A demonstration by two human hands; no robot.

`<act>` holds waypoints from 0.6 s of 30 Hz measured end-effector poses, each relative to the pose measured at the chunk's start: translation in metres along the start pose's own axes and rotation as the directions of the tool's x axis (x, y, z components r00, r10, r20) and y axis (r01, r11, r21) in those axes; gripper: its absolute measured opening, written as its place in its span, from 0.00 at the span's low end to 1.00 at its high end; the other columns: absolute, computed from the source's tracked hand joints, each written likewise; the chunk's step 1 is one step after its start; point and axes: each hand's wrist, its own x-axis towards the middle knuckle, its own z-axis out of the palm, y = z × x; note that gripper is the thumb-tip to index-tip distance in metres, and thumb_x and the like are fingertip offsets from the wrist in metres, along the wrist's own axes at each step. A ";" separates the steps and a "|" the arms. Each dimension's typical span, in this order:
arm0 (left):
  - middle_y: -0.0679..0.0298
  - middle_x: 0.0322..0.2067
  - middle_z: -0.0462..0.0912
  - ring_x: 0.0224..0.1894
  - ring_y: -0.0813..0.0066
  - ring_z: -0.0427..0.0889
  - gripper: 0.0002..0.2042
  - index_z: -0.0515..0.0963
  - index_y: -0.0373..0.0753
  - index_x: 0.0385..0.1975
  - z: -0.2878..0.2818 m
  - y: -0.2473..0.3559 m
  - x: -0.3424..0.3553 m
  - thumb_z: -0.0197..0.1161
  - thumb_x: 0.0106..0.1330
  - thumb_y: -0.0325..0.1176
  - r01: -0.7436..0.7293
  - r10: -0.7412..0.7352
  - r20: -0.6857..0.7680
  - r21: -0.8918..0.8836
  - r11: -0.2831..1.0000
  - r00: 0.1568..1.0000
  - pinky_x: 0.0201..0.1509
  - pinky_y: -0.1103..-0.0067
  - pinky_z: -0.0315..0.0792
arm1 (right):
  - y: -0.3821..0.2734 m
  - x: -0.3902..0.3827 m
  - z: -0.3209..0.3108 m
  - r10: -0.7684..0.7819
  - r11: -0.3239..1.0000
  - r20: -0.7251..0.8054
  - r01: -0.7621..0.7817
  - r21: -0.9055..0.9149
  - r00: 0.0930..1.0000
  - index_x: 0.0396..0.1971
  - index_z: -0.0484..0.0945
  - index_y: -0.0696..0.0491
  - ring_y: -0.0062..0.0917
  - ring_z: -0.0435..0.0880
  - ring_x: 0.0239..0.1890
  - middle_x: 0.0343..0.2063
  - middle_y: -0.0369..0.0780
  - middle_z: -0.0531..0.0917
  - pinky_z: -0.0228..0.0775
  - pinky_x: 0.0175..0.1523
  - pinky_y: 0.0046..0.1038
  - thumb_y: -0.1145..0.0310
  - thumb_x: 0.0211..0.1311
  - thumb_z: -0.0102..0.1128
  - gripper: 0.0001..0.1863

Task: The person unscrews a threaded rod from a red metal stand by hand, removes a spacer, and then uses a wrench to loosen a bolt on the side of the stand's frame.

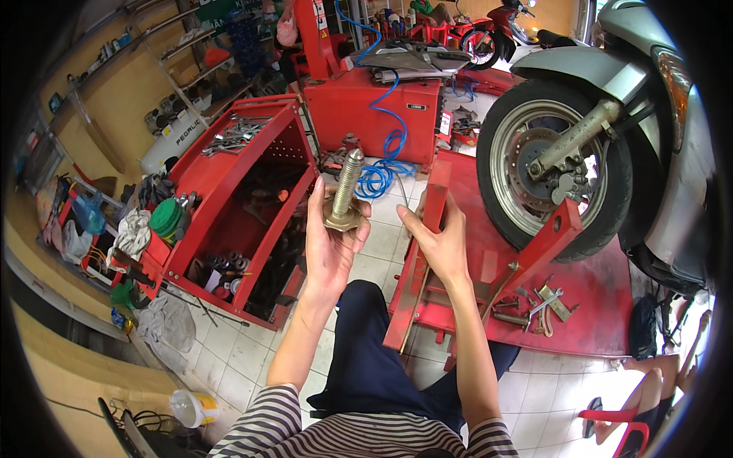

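Observation:
My left hand is closed around the round, notched base of a thick threaded metal bolt, whose pointed end stands upward. My right hand is at a red metal bar on the edge of the motorcycle lift. Its thumb crosses in front of the bar, and the other fingers curl round the far side, partly hidden. Close to that thumb rises a thin grey rod or cable; whether the hand touches it I cannot tell.
A silver scooter's front wheel stands on the lift, beyond a slanted red arm. Wrenches and metal parts lie on its platform. Left is a red tool cart. Blue hose lies coiled ahead. Someone's leg shows lower right.

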 end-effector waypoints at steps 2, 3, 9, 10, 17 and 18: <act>0.54 0.26 0.80 0.16 0.74 0.75 0.23 0.72 0.39 0.41 0.004 -0.003 -0.013 0.42 0.77 0.56 -0.057 0.058 0.006 -0.025 0.998 0.998 0.16 0.81 0.67 | -0.015 -0.013 0.005 -0.172 0.983 -0.140 0.178 0.032 0.975 0.54 0.66 0.59 0.26 0.80 0.44 0.39 0.44 0.81 0.71 0.52 0.31 0.69 0.54 0.73 0.30; 0.53 0.27 0.80 0.16 0.73 0.76 0.23 0.71 0.39 0.42 0.004 -0.007 -0.019 0.41 0.78 0.55 -0.092 0.093 0.035 -0.029 0.995 0.995 0.16 0.81 0.67 | -0.018 -0.021 0.002 -0.252 0.966 -0.201 0.259 0.010 0.947 0.57 0.63 0.58 0.29 0.78 0.49 0.43 0.45 0.79 0.69 0.56 0.32 0.70 0.55 0.72 0.33; 0.51 0.30 0.79 0.16 0.69 0.78 0.27 0.65 0.42 0.46 0.018 -0.050 -0.065 0.34 0.76 0.62 -0.143 0.113 0.247 0.106 0.984 0.962 0.18 0.80 0.72 | -0.043 -0.090 -0.035 -0.252 0.968 -0.124 0.249 -0.035 0.960 0.55 0.74 0.57 0.37 0.72 0.59 0.53 0.45 0.76 0.64 0.62 0.38 0.67 0.45 0.76 0.34; 0.50 0.29 0.80 0.17 0.67 0.79 0.28 0.67 0.32 0.45 0.026 -0.058 -0.075 0.55 0.71 0.58 -0.163 0.156 0.235 0.011 0.987 0.959 0.15 0.79 0.72 | -0.047 -0.099 -0.031 -0.165 0.983 -0.108 0.172 0.062 0.980 0.54 0.76 0.57 0.38 0.73 0.57 0.54 0.44 0.77 0.64 0.62 0.38 0.65 0.40 0.77 0.36; 0.58 0.39 0.79 0.37 0.75 0.81 0.40 0.59 0.33 0.59 0.031 -0.117 -0.119 0.75 0.56 0.48 -0.164 0.088 0.335 0.206 0.965 0.938 0.43 0.81 0.76 | -0.017 -0.172 -0.069 0.018 0.995 -0.246 0.006 0.096 0.969 0.38 0.83 0.57 0.31 0.78 0.46 0.40 0.37 0.85 0.69 0.54 0.32 0.72 0.45 0.74 0.17; 0.56 0.40 0.79 0.37 0.73 0.82 0.40 0.55 0.34 0.61 0.029 -0.118 -0.122 0.76 0.57 0.42 -0.133 0.018 0.414 0.252 0.959 0.910 0.43 0.80 0.77 | -0.016 -0.184 -0.075 0.103 0.988 -0.277 -0.067 0.139 0.955 0.36 0.83 0.57 0.29 0.78 0.44 0.39 0.37 0.85 0.69 0.52 0.30 0.74 0.47 0.73 0.14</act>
